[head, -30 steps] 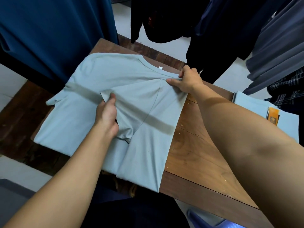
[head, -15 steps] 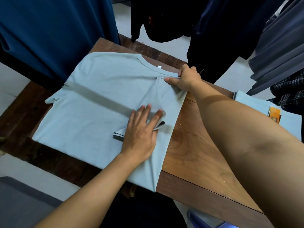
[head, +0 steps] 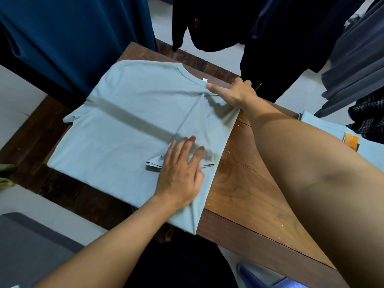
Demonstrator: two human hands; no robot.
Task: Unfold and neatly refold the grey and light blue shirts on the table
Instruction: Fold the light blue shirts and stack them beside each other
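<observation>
On the brown wooden table (head: 245, 196) lies the pale grey-blue cotton shirt (head: 128, 129), spread flat, its near corner hanging a little over the table edge. One side of it is folded inward, and the sleeve end peeks out beside the left hand (head: 180, 173). At the far right edge rests a second, light blue folded shirt (head: 324, 127) with an orange tag (head: 351, 141); it does not touch the first one. Dark clothes hang behind the table. The left hand is open, fingers spread, palm pressing flat on the folded sleeve. The right hand (head: 234, 93) pinches the shirt at the shoulder, close to the collar and its small white label (head: 204, 80).
</observation>
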